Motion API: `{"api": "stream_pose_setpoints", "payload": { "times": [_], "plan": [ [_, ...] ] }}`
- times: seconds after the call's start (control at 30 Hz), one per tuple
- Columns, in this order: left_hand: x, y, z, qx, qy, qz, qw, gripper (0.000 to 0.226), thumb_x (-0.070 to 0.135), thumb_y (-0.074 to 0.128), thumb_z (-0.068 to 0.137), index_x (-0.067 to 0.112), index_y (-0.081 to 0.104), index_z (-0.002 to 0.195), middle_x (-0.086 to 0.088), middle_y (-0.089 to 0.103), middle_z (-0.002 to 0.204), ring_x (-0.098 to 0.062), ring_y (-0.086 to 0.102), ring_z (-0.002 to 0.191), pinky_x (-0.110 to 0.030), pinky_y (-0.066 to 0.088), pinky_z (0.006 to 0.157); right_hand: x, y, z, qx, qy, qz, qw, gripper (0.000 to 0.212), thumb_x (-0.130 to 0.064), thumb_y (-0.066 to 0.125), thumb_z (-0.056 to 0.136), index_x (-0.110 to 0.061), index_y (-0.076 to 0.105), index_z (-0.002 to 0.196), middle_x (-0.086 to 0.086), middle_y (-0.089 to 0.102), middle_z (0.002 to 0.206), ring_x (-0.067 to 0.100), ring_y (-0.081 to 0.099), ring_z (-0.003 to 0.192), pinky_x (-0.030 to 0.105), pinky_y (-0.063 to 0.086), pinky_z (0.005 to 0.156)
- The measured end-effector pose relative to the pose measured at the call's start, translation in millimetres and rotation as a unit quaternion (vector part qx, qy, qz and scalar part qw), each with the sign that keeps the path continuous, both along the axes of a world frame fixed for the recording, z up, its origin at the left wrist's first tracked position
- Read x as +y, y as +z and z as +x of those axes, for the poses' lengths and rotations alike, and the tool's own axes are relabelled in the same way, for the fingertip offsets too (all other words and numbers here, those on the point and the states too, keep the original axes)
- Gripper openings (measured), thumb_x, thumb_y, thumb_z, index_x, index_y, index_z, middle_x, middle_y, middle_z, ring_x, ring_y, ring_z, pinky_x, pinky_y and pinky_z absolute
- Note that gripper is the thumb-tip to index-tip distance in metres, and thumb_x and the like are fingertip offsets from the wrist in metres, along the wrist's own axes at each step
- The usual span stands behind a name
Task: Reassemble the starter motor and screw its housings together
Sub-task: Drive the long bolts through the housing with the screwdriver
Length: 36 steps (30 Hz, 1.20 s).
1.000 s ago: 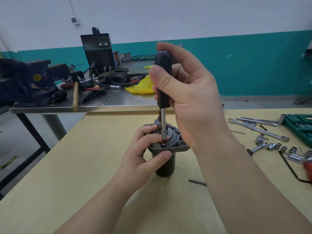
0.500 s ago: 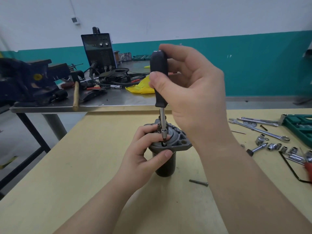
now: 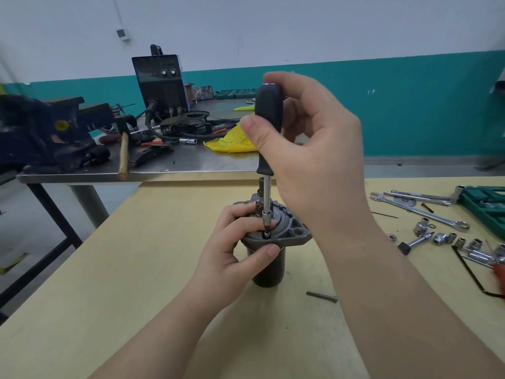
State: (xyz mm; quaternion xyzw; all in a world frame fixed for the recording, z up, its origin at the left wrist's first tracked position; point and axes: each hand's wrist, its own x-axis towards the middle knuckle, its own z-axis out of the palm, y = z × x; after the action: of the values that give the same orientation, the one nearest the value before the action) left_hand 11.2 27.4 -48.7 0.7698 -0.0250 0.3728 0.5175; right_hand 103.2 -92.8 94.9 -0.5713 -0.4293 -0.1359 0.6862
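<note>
right hand (image 3: 314, 149) gripping the black-handled screwdriver (image 3: 267, 132) drives a housing bolt while left hand (image 3: 237, 242) clamps the upright grey metal starter motor (image 3: 289, 236); next, probably the loose bolt (image 3: 322, 296) at 4 o'clock.

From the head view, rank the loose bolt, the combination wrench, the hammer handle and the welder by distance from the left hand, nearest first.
From the left hand, which grips the starter motor:
1. Loose bolt, on the wooden table just to its right.
2. Combination wrench, farther right among the sockets.
3. Hammer handle, on the steel bench, back left.
4. Welder, deepest on that bench.
</note>
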Motion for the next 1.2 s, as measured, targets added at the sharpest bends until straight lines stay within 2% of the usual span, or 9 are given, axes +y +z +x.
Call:
{"api": "stream_pose_setpoints", "payload": {
  "times": [0.13, 0.2, 0.3, 0.4, 0.57, 0.67, 0.87, 1.03, 1.2],
  "plan": [
    [0.7, -0.4, 0.3, 0.005, 0.0, -0.005, 1.0, 0.029, 0.031, 0.078, 0.09, 0.032, 0.077, 0.119, 0.001, 0.057, 0.138, -0.034, 0.052, 0.14, -0.057, 0.049, 0.112, 1.6, -1.4, 0.4, -0.04, -0.02, -0.003, 0.999, 0.038, -0.027, 0.078, 0.096, -0.029, 0.067, 0.133, -0.006, 0.07, 0.106, 0.013, 0.068, 0.096, 0.036, 0.061, 0.085],
    [0.5, -0.7, 0.2, 0.002, 0.0, -0.002, 1.0, 0.03, 0.03, 0.078, 0.091, 0.031, 0.076, 0.121, 0.001, 0.057, 0.139, -0.033, 0.05, 0.142, -0.056, 0.048, 0.113, 0.8, 0.2, 3.0, -0.011, 0.039, 0.002, 0.999, 0.038, -0.018, 0.074, 0.098, -0.028, 0.067, 0.134, -0.011, 0.073, 0.11, 0.015, 0.072, 0.103, 0.042, 0.062, 0.092],
    [0.0, -0.2, 0.3, -0.004, -0.002, 0.004, 1.0, 0.03, 0.03, 0.079, 0.092, 0.033, 0.076, 0.121, 0.002, 0.057, 0.139, -0.033, 0.049, 0.144, -0.058, 0.048, 0.113, -4.9, 1.6, 8.4, 0.09, 0.197, 0.019, 0.976, 0.038, -0.014, 0.063, 0.101, -0.023, 0.068, 0.138, 0.001, 0.079, 0.109, 0.024, 0.077, 0.098, 0.042, 0.064, 0.083],
    [-0.3, -0.1, 0.6, -0.004, -0.002, -0.003, 1.0, 0.03, 0.03, 0.079, 0.091, 0.031, 0.076, 0.121, 0.001, 0.057, 0.139, -0.034, 0.049, 0.144, -0.059, 0.047, 0.114, -9.7, 2.1, 10.8, 0.102, 0.262, 0.01, 0.96, 0.039, -0.014, 0.062, 0.103, -0.022, 0.066, 0.14, 0.006, 0.078, 0.108, 0.028, 0.076, 0.095, 0.042, 0.063, 0.08],
    [-1.5, 0.7, -0.2, -0.015, -0.005, 0.007, 1.0, 0.029, 0.029, 0.079, 0.091, 0.032, 0.076, 0.12, 0.001, 0.058, 0.138, -0.03, 0.051, 0.142, -0.055, 0.048, 0.114, -3.2, 3.7, 6.3, 0.034, 0.133, 0.024, 0.99, 0.041, -0.017, 0.082, 0.092, -0.033, 0.066, 0.126, -0.018, 0.068, 0.082, 0.013, 0.068, 0.079, 0.03, 0.059, 0.076],
    [-1.3, 0.3, -0.4, -0.013, -0.007, 0.002, 1.0, 0.029, 0.029, 0.079, 0.091, 0.031, 0.076, 0.12, 0.001, 0.058, 0.138, -0.03, 0.051, 0.142, -0.052, 0.049, 0.113, 1.6, 1.7, 1.9, -0.008, 0.071, 0.025, 0.997, 0.04, -0.019, 0.083, 0.092, -0.036, 0.066, 0.125, -0.024, 0.066, 0.083, 0.005, 0.066, 0.078, 0.019, 0.054, 0.076],
    [-0.7, 0.1, 0.5, -0.012, -0.004, 0.002, 1.0, 0.029, 0.027, 0.079, 0.091, 0.029, 0.076, 0.119, 0.001, 0.057, 0.137, -0.036, 0.054, 0.137, -0.06, 0.048, 0.112, -6.0, 4.3, 3.3, 0.067, 0.242, -0.011, 0.968, 0.031, -0.016, 0.058, 0.109, -0.028, 0.067, 0.136, 0.001, 0.079, 0.11, 0.025, 0.078, 0.102, 0.049, 0.065, 0.091],
    [-1.2, 0.2, -0.4, -0.016, -0.008, 0.001, 1.0, 0.029, 0.03, 0.08, 0.091, 0.033, 0.076, 0.12, 0.003, 0.057, 0.138, -0.037, 0.054, 0.137, -0.057, 0.048, 0.113, -15.0, 7.7, 7.8, 0.068, 0.308, -0.027, 0.948, 0.038, -0.008, 0.066, 0.103, -0.028, 0.065, 0.134, 0.009, 0.079, 0.106, 0.03, 0.078, 0.092, 0.045, 0.064, 0.084],
    [-1.2, 0.6, -0.4, -0.018, -0.008, 0.011, 1.0, 0.03, 0.029, 0.079, 0.092, 0.033, 0.076, 0.121, 0.004, 0.058, 0.138, -0.031, 0.052, 0.14, -0.049, 0.049, 0.113, -8.3, 4.5, 7.4, 0.07, 0.255, 0.002, 0.964, 0.05, -0.008, 0.075, 0.097, -0.032, 0.066, 0.14, 0.001, 0.067, 0.088, 0.02, 0.068, 0.077, 0.041, 0.065, 0.078]
  ]
}}
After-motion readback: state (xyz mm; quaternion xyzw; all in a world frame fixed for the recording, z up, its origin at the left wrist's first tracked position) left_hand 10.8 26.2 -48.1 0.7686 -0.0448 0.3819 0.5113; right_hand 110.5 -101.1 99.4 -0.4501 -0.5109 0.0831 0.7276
